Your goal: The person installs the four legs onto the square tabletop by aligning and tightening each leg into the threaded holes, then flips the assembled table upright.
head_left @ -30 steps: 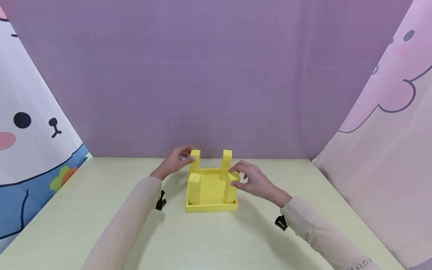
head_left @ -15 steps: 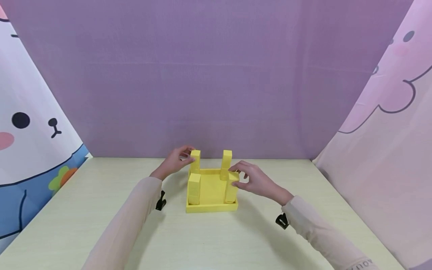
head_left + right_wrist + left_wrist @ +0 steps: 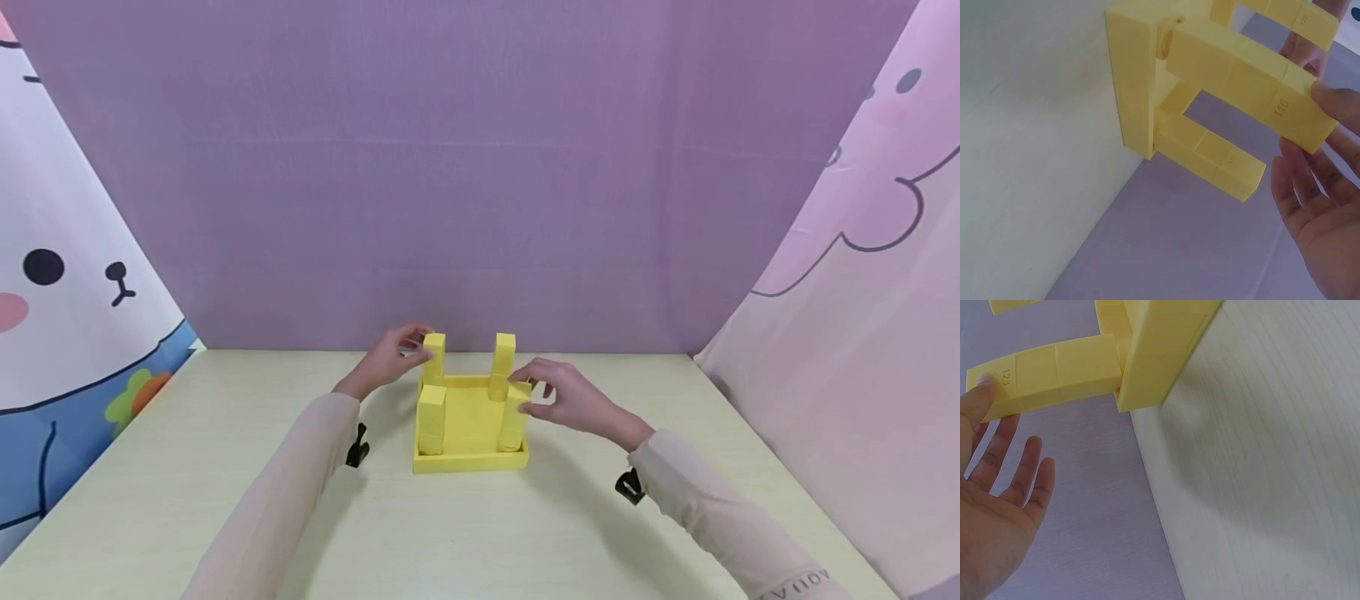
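A yellow square base with a raised rim [image 3: 471, 462] lies on the table, and several yellow posts stand at its corners like the legs of an upturned toy table. My left hand [image 3: 386, 360] pinches the top of the far left post [image 3: 1063, 372], marked 123, between thumb and index finger; its other fingers are spread. Between thumb and fingers of my right hand [image 3: 573, 402] is the top of the near right post [image 3: 1247, 81], marked 116. A rounded peg [image 3: 1166, 40] shows at that post's foot, beside the base. Nobody touches the near left post [image 3: 432, 419] or far right post [image 3: 504, 367].
The pale wood-grain table [image 3: 465, 533] runs back to a purple cloth wall [image 3: 465, 183]. Printed cartoon curtains [image 3: 75, 250] flank it on both sides. A black clip [image 3: 358, 447] hangs at the left cuff, another black clip [image 3: 630, 487] at the right.
My right hand and forearm have shifted slightly to the right, the thumb sliding a little along the near right post. The left hand and the base have stayed in place.
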Motion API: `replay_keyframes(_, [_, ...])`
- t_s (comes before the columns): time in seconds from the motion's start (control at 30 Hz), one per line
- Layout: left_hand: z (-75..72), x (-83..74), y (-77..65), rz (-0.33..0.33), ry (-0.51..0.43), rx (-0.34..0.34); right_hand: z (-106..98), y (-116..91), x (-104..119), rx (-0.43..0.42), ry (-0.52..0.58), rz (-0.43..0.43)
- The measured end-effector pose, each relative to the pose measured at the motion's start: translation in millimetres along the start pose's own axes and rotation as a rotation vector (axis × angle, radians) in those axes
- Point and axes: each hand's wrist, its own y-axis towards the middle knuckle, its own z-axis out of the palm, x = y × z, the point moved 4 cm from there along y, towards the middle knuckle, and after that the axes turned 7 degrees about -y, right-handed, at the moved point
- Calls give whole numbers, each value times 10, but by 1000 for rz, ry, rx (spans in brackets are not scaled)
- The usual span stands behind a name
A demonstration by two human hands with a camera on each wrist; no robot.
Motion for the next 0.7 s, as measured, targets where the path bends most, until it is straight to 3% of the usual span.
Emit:
replay_keyframes(0.33, [-2,12,16,3,5,-5,39,-43,46,-120,-25,24])
replay_keyframes(0.7, [-5,-14,-1,-5,3,-1,-45,12,15,70,-10,16])
